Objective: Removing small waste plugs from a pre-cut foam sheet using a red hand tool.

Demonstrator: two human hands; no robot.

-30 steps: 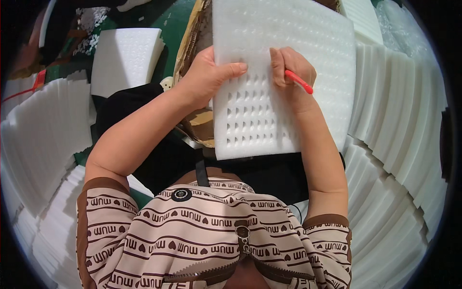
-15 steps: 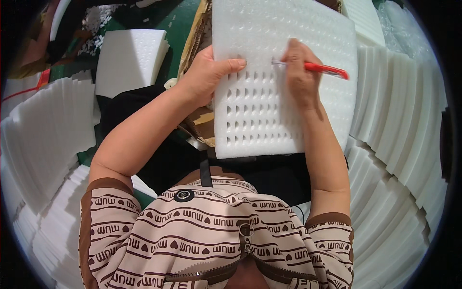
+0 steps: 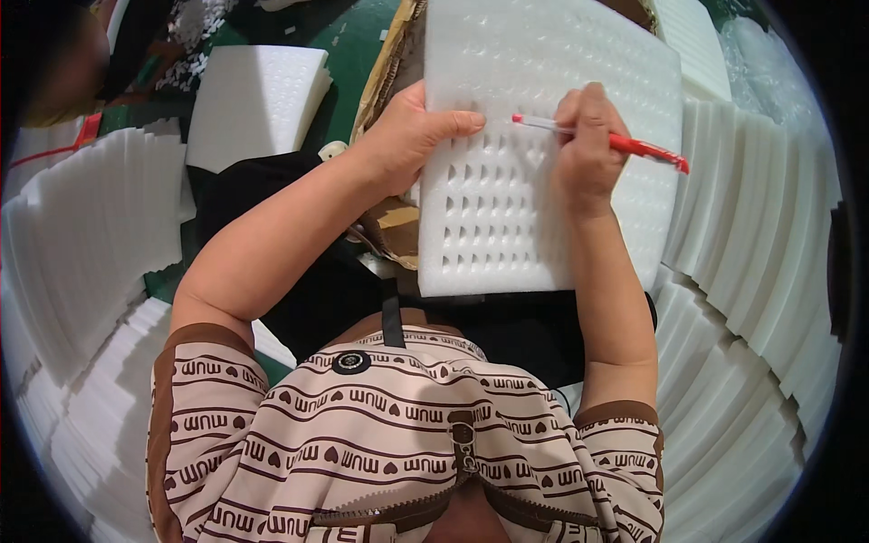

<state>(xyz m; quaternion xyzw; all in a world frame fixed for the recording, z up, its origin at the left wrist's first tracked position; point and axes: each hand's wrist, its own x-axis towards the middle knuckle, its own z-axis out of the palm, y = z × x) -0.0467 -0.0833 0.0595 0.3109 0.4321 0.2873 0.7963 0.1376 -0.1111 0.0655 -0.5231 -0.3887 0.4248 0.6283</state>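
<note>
A thick white foam sheet (image 3: pixel 507 276) lies tilted over a cardboard box in front of me. Its lower left part has rows of open half-round holes, while the upper rows show only filled, cut outlines. My left hand (image 3: pixel 407 140) grips the sheet's left edge, thumb flat on top and fingers hidden beneath. In my right hand (image 3: pixel 590 154) is a red pen (image 3: pixel 647 149), held in closed fingers over the middle of the sheet. The pen's red tip points left toward my left thumb, just above the filled rows; whether it touches the foam I cannot tell.
The open cardboard box (image 3: pixel 385 68) stands under the sheet. Stacked foam sheets rise at the left (image 3: pixel 90 235) and right (image 3: pixel 742 208). A smaller foam stack (image 3: pixel 258 104) sits on the green surface, with white scraps (image 3: pixel 186 72) beyond. Clear plastic wrap (image 3: pixel 769 63) lies far right.
The pen has drawn back from the foam, its red tip now showing. My right hand has shifted right. The sheet and my left hand also appear slightly farther right.
</note>
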